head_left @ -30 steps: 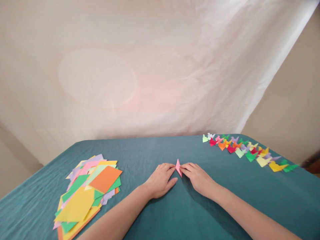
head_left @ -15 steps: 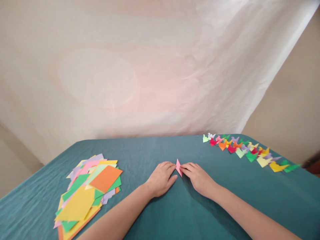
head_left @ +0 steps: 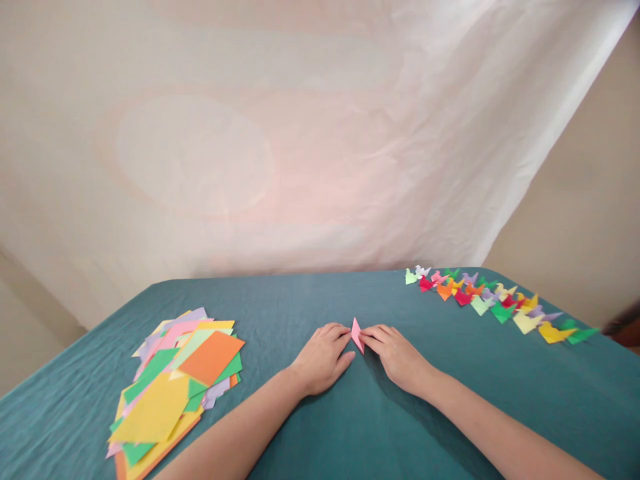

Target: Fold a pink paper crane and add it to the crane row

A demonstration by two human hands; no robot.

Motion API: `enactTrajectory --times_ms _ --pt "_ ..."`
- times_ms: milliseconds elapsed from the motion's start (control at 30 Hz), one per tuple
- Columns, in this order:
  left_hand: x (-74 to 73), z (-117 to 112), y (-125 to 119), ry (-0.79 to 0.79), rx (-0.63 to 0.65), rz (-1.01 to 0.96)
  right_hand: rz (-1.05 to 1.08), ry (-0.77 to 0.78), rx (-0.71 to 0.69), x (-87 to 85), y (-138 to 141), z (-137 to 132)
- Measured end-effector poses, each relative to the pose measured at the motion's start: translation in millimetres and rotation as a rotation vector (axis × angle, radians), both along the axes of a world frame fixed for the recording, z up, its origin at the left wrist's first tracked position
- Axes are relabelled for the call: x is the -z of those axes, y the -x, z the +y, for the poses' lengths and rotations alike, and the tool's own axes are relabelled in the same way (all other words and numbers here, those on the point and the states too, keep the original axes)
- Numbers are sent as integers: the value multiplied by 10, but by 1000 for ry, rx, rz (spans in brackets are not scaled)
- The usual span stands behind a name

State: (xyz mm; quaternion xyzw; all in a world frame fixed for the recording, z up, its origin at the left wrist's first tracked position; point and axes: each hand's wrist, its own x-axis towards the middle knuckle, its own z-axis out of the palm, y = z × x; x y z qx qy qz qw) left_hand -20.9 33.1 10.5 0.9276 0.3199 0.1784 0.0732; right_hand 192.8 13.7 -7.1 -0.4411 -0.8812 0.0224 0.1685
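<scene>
**Inspector:** Reporting on the grip. What is each hand doing?

**Observer:** Both hands are lying low on the teal tablecloth (head_left: 350,427). The left hand (head_left: 323,359) and the right hand (head_left: 395,353) are meeting fingertip to fingertip on a small pink folded paper (head_left: 357,335). Each is pinching it narrowly; the fingers are closed on the paper, not spread.

**Inspector:** Where is the paper lying relative to that pinch?

**Observer:** It is sitting directly between the two sets of fingertips, touching both. Its pointed end is standing up and away from the wrists, and its long axis is running roughly away from the person, leaning slightly to the left at the top. Neither hand is nearer; they are sharing it evenly.

**Inspector:** And the surroundings?

**Observer:** Well apart on the left hand's side, a loose stack of coloured paper squares (head_left: 173,383) is lying flat. Well apart on the right hand's side and farther out, a row of small folded paper figures (head_left: 493,301) is running along the table edge. A pale sheet (head_left: 300,133) is hanging behind the table.

**Inspector:** Anything hidden?

**Observer:** The paper's lower part, under the fingertips, is not showing.
</scene>
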Motion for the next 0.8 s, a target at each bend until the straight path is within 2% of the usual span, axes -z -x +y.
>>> enactTrajectory --times_ms 800 --pt "55 13 -2 -12 -32 5 -36 -7 14 18 9 10"
